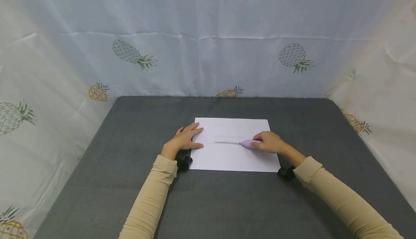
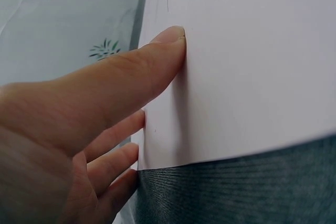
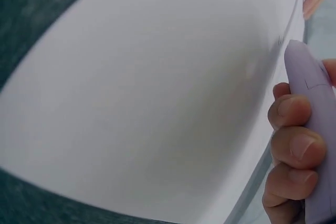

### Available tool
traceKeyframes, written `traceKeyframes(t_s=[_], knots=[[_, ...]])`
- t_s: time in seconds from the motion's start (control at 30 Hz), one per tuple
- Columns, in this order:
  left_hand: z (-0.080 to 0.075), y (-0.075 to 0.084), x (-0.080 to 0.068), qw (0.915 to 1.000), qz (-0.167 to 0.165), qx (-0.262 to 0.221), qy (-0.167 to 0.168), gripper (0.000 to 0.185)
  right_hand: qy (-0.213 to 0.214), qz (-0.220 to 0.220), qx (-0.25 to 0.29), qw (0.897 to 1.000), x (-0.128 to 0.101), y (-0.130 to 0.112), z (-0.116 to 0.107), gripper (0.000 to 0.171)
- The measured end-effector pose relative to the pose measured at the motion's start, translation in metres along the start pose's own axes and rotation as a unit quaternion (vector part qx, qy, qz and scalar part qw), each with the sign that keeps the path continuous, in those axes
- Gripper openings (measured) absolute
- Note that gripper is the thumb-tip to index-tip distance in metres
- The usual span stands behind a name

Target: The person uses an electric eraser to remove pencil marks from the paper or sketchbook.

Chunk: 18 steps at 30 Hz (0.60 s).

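A white sheet of paper (image 1: 232,154) lies on the grey table (image 1: 130,195). My left hand (image 1: 186,138) rests flat on the sheet's left edge, fingers straight; in the left wrist view the thumb (image 2: 152,59) presses the paper (image 2: 252,66). My right hand (image 1: 269,142) grips the pale purple handle of a tool (image 1: 248,143) whose thin metal blade (image 1: 225,143) lies across the middle of the sheet, pointing left. In the right wrist view the fingers (image 3: 291,150) curl round the purple handle (image 3: 315,129) over the paper (image 3: 147,98).
Pineapple-print cloth (image 1: 208,37) walls the table at the back and both sides. A black wrist mount sits under each forearm (image 1: 183,162) (image 1: 286,173). Bare grey table surface lies in front of the sheet and to its left and right.
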<state>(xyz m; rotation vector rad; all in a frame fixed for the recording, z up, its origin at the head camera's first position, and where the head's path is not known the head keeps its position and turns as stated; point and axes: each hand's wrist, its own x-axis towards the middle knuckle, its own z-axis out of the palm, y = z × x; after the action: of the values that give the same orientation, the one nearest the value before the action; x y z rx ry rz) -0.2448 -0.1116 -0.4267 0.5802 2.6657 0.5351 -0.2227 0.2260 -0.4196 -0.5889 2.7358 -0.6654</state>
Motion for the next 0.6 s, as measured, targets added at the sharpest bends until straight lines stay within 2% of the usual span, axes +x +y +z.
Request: traceKeyframes(t_s=[0.33, 0.6], knots=[[0.0006, -0.0004, 0.0, 0.9998, -0.011, -0.015, 0.002, 0.074, 0.023, -0.01, -0.033, 0.999, -0.0013, -0.0016, 0.0011, 0.029], [0.0006, -0.0004, 0.0001, 0.9998, -0.012, -0.016, 0.0, 0.074, 0.019, -0.011, -0.055, 0.998, -0.0001, -0.0068, -0.0016, 0.027]])
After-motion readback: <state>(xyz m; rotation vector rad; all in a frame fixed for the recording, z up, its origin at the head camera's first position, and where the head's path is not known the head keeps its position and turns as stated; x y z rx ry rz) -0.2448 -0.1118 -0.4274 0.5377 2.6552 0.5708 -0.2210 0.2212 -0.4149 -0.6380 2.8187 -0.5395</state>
